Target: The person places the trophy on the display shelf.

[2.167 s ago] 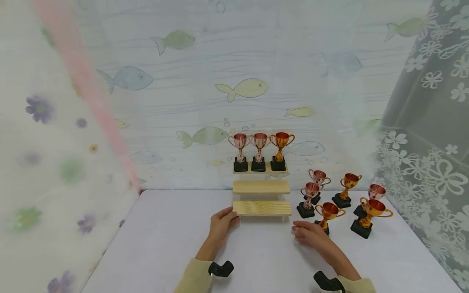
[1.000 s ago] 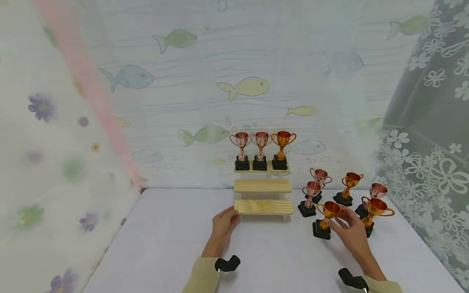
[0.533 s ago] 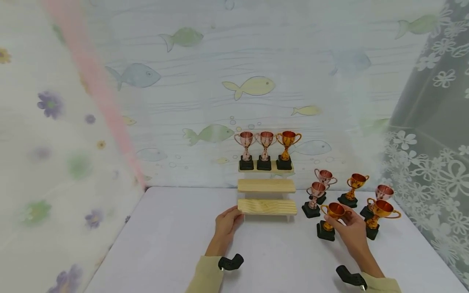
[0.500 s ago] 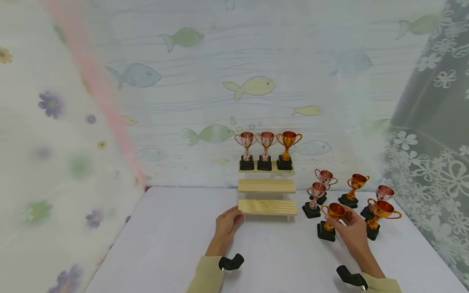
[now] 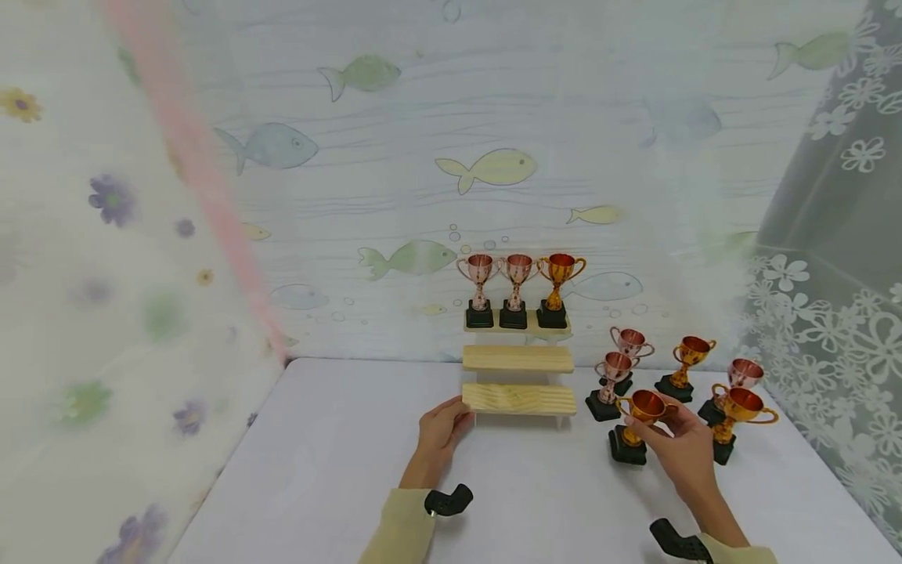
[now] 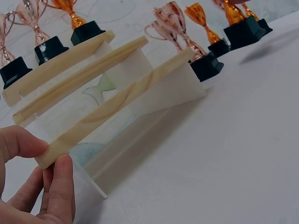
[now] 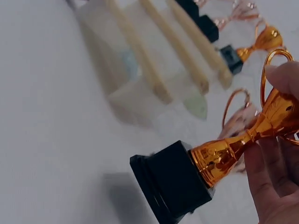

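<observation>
A gold trophy (image 7: pixel 215 159) is clamped between the thumb and fingers of the right hand (image 5: pixel 683 450), right of a three-board shelf (image 5: pixel 518 359) whose lowest board (image 5: pixel 518 399) the left hand (image 5: pixel 438 431) pinches. Three other trophies (image 5: pixel 519 270) stand on the top board (image 5: pixel 532 321), five more trophies (image 5: pixel 616 368) on the table (image 5: pixel 338 454), two partly hidden; the right wrist view crops the held one's cup.

I observe a screened-off tabletop (image 5: pixel 338 462), room type indeterminate: fish-print backdrop (image 5: pixel 423 196), floral left drape (image 5: pixel 127 313), flower-lace right curtain (image 5: pixel 838 290), white tablecloth (image 5: pixel 535 493).
</observation>
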Demonstrator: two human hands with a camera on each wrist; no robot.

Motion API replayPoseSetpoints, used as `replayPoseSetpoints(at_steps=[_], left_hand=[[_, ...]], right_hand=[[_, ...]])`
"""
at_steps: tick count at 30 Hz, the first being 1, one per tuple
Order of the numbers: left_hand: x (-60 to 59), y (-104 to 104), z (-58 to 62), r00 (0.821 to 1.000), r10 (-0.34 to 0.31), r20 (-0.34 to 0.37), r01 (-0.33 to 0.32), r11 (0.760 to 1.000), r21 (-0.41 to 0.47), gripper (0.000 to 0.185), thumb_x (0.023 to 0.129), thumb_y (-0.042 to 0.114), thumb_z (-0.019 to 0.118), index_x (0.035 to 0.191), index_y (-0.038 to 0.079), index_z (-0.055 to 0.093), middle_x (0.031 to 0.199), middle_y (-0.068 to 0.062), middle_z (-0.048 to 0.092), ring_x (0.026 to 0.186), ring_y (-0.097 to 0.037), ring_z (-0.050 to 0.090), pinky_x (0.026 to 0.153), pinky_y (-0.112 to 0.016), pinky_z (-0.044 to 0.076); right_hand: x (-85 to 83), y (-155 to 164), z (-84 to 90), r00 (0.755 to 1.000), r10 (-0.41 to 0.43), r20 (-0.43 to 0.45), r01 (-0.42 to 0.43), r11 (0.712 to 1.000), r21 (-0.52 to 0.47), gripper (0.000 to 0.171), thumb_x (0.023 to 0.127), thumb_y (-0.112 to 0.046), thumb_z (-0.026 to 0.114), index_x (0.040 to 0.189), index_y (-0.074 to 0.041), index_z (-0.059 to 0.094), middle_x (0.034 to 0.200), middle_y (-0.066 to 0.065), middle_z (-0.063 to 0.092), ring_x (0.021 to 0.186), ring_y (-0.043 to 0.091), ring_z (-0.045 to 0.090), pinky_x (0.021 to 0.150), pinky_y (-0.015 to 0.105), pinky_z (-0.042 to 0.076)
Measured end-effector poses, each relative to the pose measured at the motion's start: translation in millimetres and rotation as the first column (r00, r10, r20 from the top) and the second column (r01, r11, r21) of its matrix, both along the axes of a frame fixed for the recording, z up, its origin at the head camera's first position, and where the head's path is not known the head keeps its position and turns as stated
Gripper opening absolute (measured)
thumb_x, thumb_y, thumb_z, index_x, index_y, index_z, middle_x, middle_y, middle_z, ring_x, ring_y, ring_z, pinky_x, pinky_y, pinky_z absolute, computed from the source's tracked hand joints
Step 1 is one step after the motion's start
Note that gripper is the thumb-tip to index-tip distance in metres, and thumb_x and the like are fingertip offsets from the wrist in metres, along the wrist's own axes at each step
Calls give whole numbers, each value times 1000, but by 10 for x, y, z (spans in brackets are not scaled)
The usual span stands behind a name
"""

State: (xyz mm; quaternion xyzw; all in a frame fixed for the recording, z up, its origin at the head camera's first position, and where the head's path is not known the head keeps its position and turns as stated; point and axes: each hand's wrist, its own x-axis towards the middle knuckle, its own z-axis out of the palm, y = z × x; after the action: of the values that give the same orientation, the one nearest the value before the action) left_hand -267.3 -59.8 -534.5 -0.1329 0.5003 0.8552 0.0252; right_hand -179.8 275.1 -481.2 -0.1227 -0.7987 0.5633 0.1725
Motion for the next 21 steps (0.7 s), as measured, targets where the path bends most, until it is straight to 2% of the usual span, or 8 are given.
replayPoseSetpoints(at_steps=[9,15,21], left_hand=[[-4,-4,-26,1000,-13,-9,13,1000,4,43,88,-10,63,129,-20,56,93,-8,68,80,-9,64,73,-20,59],[6,-6,-13,1000,-15,3,15,1000,-3,44,87,-9,64,130,-19,56,96,-10,68,82,-11,66,76,-21,60],[-6,13,-13,1000,10,9,-10,1000,-12,42,85,-10,64,126,-19,58,93,-10,69,79,-11,66,74,-21,60]], right_hand=[[67,-240,252,994,-43,-105,42,999,-19,57,85,-11,83,135,2,58,98,-32,59,92,-11,59,76,4,51],[29,-423,363,974,33,-223,-31,999,10,48,83,-3,83,126,4,64,98,-27,64,92,-6,64,76,9,55],[-111,-588,417,953,79,-294,-83,997,-3,47,83,1,81,127,4,65,102,-25,65,95,-6,64,78,9,55]])
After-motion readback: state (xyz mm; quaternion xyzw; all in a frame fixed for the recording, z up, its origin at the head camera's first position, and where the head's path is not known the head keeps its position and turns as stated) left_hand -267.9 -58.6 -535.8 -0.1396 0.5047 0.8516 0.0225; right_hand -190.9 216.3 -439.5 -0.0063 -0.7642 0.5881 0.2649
